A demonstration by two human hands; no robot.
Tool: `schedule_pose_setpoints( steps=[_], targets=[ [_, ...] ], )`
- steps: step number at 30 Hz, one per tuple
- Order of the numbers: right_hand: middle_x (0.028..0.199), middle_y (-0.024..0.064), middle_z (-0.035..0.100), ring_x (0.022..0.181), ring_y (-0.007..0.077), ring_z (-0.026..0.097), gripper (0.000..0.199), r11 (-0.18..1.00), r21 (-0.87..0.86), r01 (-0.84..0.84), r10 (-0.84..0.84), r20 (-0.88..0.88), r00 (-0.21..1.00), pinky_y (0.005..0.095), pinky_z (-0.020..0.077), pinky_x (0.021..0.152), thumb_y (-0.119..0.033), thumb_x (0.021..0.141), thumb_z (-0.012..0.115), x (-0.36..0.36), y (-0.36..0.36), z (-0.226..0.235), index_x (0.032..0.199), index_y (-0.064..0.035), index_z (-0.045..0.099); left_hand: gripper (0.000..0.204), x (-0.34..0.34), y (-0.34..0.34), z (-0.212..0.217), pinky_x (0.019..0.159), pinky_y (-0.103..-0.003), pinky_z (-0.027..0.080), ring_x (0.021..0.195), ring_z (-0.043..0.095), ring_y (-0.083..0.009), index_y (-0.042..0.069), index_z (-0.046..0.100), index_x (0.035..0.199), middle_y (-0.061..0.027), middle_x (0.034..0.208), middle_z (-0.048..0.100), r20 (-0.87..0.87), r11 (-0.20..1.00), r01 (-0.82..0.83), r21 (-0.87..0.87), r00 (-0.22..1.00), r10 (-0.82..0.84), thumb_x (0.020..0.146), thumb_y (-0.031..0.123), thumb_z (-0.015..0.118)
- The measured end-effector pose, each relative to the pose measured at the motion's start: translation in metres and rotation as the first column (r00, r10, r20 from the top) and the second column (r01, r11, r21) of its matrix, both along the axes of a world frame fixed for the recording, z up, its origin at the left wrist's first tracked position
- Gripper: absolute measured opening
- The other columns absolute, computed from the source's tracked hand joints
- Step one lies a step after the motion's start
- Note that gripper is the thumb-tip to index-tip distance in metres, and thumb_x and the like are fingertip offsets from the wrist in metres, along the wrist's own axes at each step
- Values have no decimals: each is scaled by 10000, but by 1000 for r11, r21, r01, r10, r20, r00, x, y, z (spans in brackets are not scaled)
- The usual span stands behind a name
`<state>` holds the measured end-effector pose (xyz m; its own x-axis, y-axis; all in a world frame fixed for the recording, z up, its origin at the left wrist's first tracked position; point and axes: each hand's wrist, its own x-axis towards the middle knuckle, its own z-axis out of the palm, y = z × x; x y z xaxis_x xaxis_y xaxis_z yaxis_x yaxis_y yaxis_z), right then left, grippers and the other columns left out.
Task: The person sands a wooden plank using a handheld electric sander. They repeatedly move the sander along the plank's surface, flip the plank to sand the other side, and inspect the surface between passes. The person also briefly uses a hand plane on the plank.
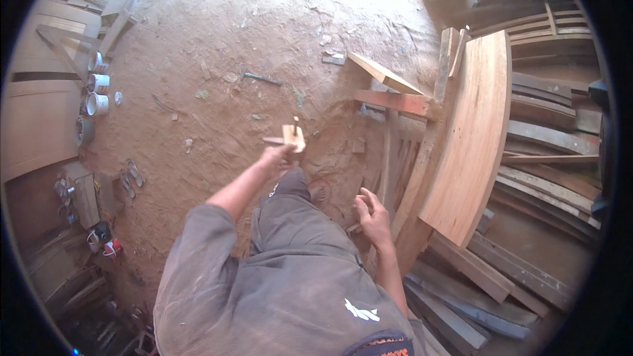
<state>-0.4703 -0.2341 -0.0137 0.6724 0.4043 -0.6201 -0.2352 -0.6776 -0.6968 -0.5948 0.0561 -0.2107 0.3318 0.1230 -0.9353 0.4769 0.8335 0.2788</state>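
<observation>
Head view, what sits in the left hand [277,157]?

— A small wooden offcut [292,136], pale, pinched at its lower end by the closed fingers. It stands above the grip, its long axis roughly upright in the picture, pointing away from the person toward the sandy floor [217,39]. A thin strip juts sideways from it to the left of the grip.

— And the right hand [372,216]?

— Empty, fingers loosely curled and apart, hovering lower and to the right of the grip, just beside the stacked planks.

— What lies around?

— Beyond the grip to the right, a reddish short board [393,101] and a pale slanted one lie across the pile. Farther right leans a wide curved plank [471,138]. Below the grip is the person's grey trouser knee [290,188]. Well to the left, white tins [97,92] sit by flat panels, and a pair of sandals [130,177] lies on the dirt.
</observation>
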Motion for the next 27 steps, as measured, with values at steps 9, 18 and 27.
schedule_pose_setpoints(
  steps=[9, 18, 27],
  targets=[
    [1162, 185, 748, 1057, 238, 732, 397, 935, -232, 269, -112, 527, 843, 356, 587, 912, -166, 1002, 716, 33, -37, 82, 1351, 11, 652, 831, -39, 111, -52, 733, -479, 566, 924, 712, -338, 30, 629, 1286, -136, 1126, 673, -409, 723, 650, 233, 740, -534, 837, 722, 731],
    [1377, 332, 619, 1275, 471, 621, 860, 814, -373, 445, -101, 664, 741, 523, 511, 1028, -562, 961, 688, 126, -117, 127, 1536, 20, 425, 549, -46, 38, -45, 763, -398, 588, 980, 713, -241, 53, 510, 1435, -115, 1203, 675, -126, 922, 296, 248, 954, -272, 1012, 354, 689],
    [1107, 231, 748, 1007, 294, 729, 556, 930, -185, 317, -105, 695, 712, 411, 566, 861, -383, 968, 759, 68, -135, 122, 1263, 70, 629, 577, -53, -76, 30, 860, -421, 575, 1093, 705, -264, 31, 491, 1468, -150, 1301, 676, 69, 943, 259, 208, 958, -278, 1014, 328, 688]
  ],
)
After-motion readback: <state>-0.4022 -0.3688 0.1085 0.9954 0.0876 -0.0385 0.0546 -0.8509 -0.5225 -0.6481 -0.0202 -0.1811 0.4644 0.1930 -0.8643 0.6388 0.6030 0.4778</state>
